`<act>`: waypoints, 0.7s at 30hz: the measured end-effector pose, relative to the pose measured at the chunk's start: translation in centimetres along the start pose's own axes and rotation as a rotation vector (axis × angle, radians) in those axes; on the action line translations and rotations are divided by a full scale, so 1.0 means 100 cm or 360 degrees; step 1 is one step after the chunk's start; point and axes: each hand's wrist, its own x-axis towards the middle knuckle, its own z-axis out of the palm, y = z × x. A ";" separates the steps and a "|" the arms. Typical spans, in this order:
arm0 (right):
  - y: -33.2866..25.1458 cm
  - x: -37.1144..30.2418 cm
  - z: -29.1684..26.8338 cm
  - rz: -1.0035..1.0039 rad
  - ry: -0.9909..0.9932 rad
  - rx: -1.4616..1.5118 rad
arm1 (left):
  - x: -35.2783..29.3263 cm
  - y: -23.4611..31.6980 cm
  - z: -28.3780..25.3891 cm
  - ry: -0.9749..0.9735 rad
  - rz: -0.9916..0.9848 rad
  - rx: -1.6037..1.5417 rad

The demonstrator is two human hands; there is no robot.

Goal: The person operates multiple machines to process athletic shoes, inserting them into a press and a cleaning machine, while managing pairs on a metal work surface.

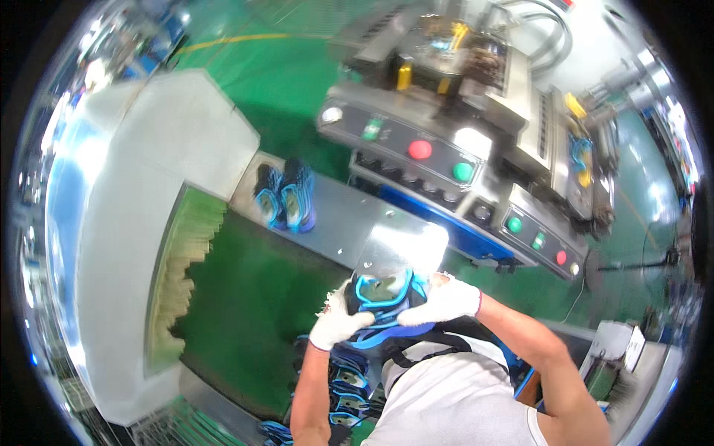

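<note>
The white shirt [461, 394] lay nearest, and beyond it the left hand [341, 318] and right hand [446, 299] gripped blue-trimmed footwear [384, 303] (one shoe or two, unclear) by the metal tabletop [335, 223], apparently a handling step whose next move called for steadiness.

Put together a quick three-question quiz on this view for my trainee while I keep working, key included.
1. True or false: the left grip and the right grip are both on the blue-trimmed footwear.

2. Where does the upper-left pair of shoes stand?
A) on the green floor
B) on the metal bench
C) on top of the machine

3. Fill in: on the left control panel, the round button just right of the red button is ____.

Key: 1. True. 2. B. 3. Green.
</note>
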 end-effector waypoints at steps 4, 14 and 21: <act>-0.009 -0.065 -0.017 0.0153 0.0397 -0.0178 | 0.025 0.045 0.079 0.0306 0.0368 -0.0092; -0.011 -0.195 -0.103 0.0133 0.0766 -0.0390 | 0.116 0.092 0.233 0.0512 0.0330 -0.0549; 0.030 -0.297 -0.188 -0.0275 0.0812 -0.0134 | 0.167 0.226 0.330 -0.0005 0.0977 0.1375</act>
